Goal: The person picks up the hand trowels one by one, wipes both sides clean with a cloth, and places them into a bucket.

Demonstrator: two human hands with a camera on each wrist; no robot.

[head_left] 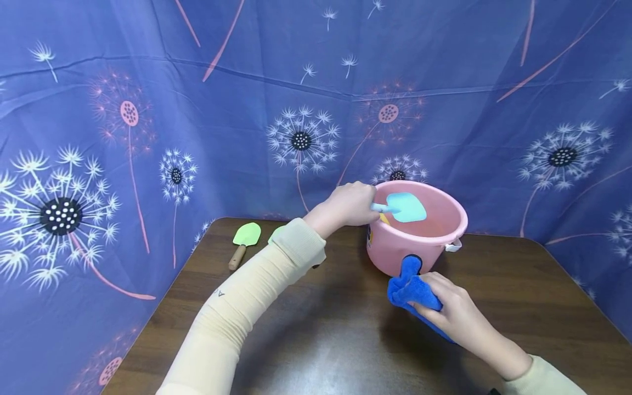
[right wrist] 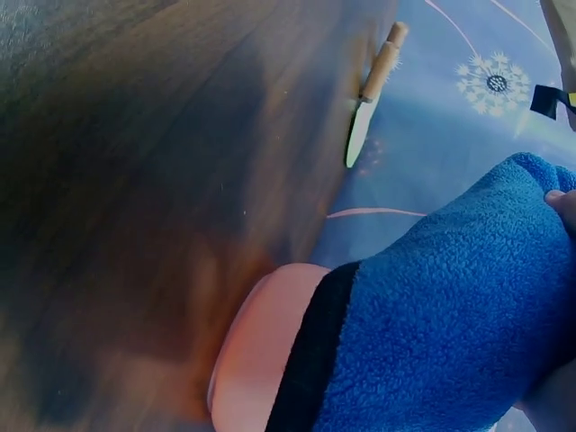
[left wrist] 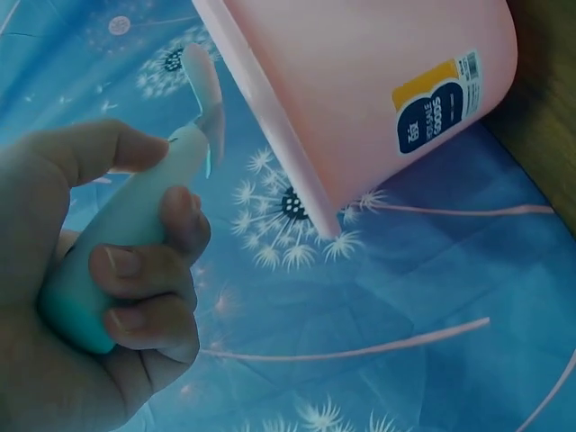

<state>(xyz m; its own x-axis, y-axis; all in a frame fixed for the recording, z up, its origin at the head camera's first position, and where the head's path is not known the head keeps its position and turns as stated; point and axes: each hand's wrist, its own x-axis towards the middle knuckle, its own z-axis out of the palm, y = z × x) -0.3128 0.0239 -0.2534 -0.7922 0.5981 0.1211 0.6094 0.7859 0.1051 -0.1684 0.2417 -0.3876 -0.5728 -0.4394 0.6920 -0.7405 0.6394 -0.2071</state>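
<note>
Pale-blue shovel [head_left: 408, 207] above pink bucket [head_left: 395, 244], 1 yellow thing [head_left: 384, 219] inside

Dandelion-print cloth [head_left: 222, 137] around a wooden table [head_left: 316, 323] shows a screened-off workspace.

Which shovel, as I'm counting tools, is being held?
The pale blue shovel, gripped in the left hand at the pink bucket. The wooden-handled green shovel lies on the table; another green thing is partly hidden.

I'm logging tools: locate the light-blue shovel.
In the head view, right of centre, the light-blue shovel is in the left hand, above the pink bucket.
</note>
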